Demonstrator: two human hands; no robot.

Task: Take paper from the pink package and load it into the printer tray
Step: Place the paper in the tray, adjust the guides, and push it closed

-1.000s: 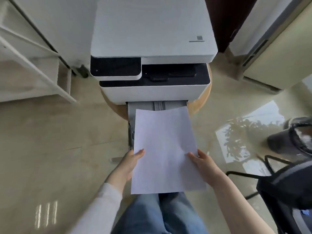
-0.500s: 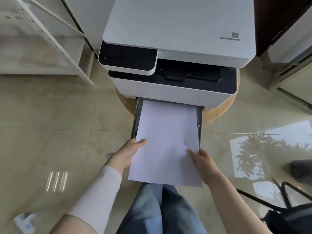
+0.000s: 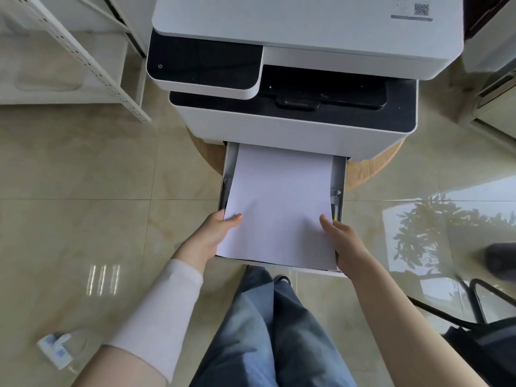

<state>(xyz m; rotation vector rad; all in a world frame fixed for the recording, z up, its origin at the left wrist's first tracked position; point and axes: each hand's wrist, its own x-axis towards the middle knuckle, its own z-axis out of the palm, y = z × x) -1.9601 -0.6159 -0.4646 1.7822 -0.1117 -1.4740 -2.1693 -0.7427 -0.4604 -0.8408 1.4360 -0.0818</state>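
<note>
A white and black printer (image 3: pixel 293 79) stands on a round wooden stool. Its grey paper tray (image 3: pixel 341 174) is pulled out toward me. A stack of white paper (image 3: pixel 279 205) lies in the tray, its far end under the printer body. My left hand (image 3: pixel 212 238) grips the stack's near left edge, thumb on top. My right hand (image 3: pixel 343 241) grips the near right edge the same way. The near end of the stack sits slightly raised over the tray's front lip. The pink package is out of view.
A white metal shelf frame (image 3: pixel 83 60) stands at the left. A white power strip (image 3: pixel 55 350) lies on the tiled floor at lower left. A black chair frame and bag (image 3: pixel 480 331) are at lower right. My jeans-clad legs (image 3: pixel 268 331) are below the tray.
The paper has gone from above the tray down and forward into it, its far end now under the printer. Both hands moved forward with it. My view has drawn closer.
</note>
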